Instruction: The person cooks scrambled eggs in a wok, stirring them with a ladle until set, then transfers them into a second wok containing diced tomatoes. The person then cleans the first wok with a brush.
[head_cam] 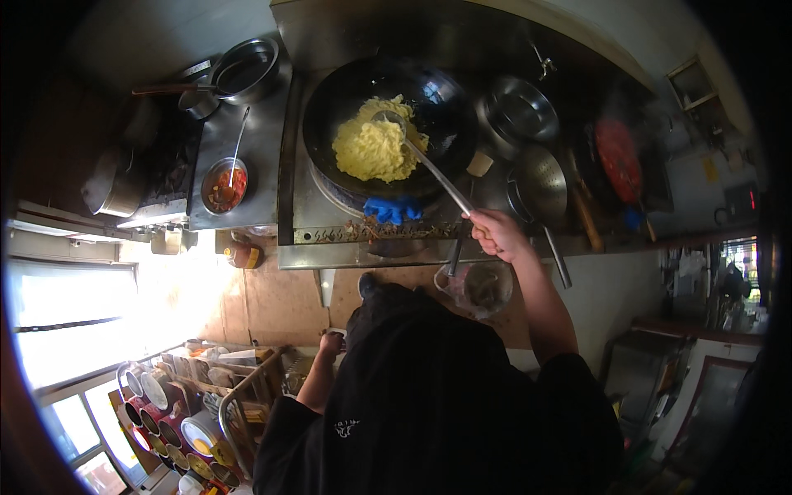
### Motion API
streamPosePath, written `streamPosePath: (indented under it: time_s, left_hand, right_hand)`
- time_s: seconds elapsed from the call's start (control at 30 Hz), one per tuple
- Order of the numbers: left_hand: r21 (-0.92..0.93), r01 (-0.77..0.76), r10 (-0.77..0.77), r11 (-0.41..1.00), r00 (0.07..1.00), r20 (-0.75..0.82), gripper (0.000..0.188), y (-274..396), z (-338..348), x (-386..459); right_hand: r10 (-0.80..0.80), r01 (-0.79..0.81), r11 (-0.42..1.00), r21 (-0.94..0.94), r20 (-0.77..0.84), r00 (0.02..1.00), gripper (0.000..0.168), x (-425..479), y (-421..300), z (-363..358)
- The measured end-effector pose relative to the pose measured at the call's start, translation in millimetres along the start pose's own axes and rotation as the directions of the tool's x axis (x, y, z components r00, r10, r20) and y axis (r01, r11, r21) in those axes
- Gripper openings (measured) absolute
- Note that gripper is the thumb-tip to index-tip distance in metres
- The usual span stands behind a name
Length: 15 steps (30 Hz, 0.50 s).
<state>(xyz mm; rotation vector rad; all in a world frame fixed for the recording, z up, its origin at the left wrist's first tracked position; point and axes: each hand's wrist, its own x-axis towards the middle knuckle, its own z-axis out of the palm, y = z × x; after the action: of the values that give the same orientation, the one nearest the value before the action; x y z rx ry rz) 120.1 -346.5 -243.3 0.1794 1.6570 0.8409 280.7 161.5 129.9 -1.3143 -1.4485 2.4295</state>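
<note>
My right hand [499, 235] is closed around the handle of a long metal ladle [437, 176], whose bowl rests in yellow scrambled egg [376, 148]. The egg lies in a large black wok [322, 105] on the stove. A blue cloth [392, 210] sits at the wok's near rim. Low beside my body, my left hand [333, 342] is curled near a pale object; what it holds, if anything, cannot be made out.
At the left, a metal bowl [206, 193] holds red food and a spoon, with pans [246, 71] behind. A metal basin [521, 110], a perforated strainer [541, 184] and a steaming pan of red food [617, 159] stand right. A plastic-lined bucket [487, 288] sits below the stove edge.
</note>
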Motion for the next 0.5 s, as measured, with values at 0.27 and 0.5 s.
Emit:
streamPosePath:
  time_s: [0.27,0.5]
  left_hand:
    - [-0.345,0.21,-0.263,0.915,0.958,-0.116,0.028,59,4,-8]
    - [-0.351,0.231,-0.296,0.907,0.944,-0.144,0.029,61,9,-9]
  right_hand:
    - [-0.381,0.226,0.865,-0.447,-0.294,0.877,0.024,92,23,7]
    - [-0.104,0.098,0.967,-0.237,-0.016,0.994,0.02,38,-9,-9]
